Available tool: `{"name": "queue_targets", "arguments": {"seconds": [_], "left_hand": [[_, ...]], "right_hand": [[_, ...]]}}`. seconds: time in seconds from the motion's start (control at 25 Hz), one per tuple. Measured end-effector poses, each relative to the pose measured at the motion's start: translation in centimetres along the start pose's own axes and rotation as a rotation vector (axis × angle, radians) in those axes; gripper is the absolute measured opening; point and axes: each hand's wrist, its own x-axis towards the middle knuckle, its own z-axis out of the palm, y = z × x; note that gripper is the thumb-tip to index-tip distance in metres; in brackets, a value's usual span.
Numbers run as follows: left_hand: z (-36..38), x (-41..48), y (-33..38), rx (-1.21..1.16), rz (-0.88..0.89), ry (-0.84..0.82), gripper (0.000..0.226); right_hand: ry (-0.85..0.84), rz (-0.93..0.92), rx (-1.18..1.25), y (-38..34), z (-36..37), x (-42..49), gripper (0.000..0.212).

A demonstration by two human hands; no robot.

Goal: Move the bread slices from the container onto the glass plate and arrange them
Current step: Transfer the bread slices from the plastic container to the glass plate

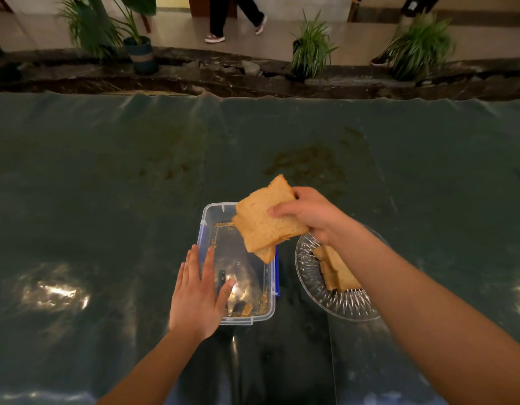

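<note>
My right hand [309, 213] grips a small stack of tan bread slices [267, 219], held in the air above the far right corner of the clear plastic container [207, 217]. The container holds only crumbs and a small scrap of bread [247, 308]. My left hand [198, 290] rests flat with its fingers spread on the container's near left rim. Right of the container stands the cut-glass plate [308, 270] with several bread slices [336, 271] lying on it, partly hidden under my right forearm.
A dark green glossy cloth [106, 185] covers the table. Behind its far edge runs a dark stone ledge [223, 83] with potted plants [311, 51]. A person's legs [232, 16] move across the floor beyond. A blue lid [277, 276] edge shows beside the container.
</note>
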Motion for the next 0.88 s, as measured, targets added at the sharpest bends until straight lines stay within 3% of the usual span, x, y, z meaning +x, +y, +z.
{"name": "queue_targets", "arguments": {"seconds": [0.28, 0.68, 0.76, 0.88], "left_hand": [[0.6, 0.5, -0.6, 0.024, -0.008, 0.008, 0.08], [0.2, 2.3, -1.2, -0.008, -0.004, -0.036, 0.077], [0.1, 2.3, -1.1, -0.026, -0.013, -0.046, 0.077], [-0.1, 2.3, -1.0, -0.079, -0.037, -0.056, 0.074]], "right_hand": [[0.149, 0.015, 0.065, 1.3, -8.7, -4.2, 0.041], [0.355, 0.244, 0.118, 11.9, -13.9, -5.5, 0.037], [0.422, 0.246, 0.049, 13.4, -14.2, -5.5, 0.044], [0.503, 0.246, -0.312, 14.1, -14.1, -5.2, 0.046]]}}
